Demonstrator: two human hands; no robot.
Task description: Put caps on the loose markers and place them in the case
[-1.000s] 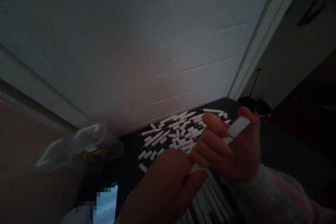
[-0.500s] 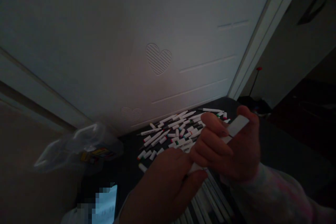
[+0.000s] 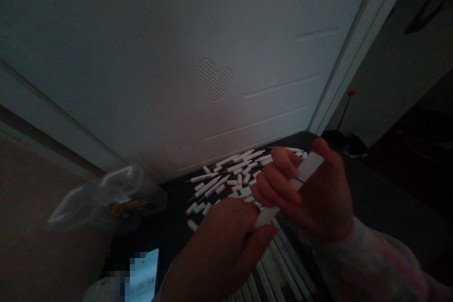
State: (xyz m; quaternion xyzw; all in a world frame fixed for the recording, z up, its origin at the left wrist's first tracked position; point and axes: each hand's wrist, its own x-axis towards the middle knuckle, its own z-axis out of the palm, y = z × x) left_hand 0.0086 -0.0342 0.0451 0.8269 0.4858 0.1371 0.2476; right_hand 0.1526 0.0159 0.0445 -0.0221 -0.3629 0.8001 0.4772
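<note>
A white marker (image 3: 310, 168) slants up to the right between my two hands, with a dark seam line near its upper end. My left hand (image 3: 226, 245) is closed on its lower end, thumb below it. My right hand (image 3: 322, 198) wraps its fingers around the upper part, and the thumb presses close to the tip. Behind the hands, loose white markers and short caps (image 3: 239, 178) with coloured ends lie scattered on a dark surface (image 3: 170, 226). Below my hands, several long white markers (image 3: 283, 259) lie side by side in a row, partly covered by my left hand.
A clear plastic box (image 3: 141, 188) with a coloured label stands at the left. In front of it is a lit phone (image 3: 145, 273), partly pixelated. A white panel with heart reliefs (image 3: 215, 80) rises behind the markers. The scene is dim.
My right hand has shifted slightly left along with the marker's upper end. More of the marker's lower part shows between my hands. The left hand has barely moved.
</note>
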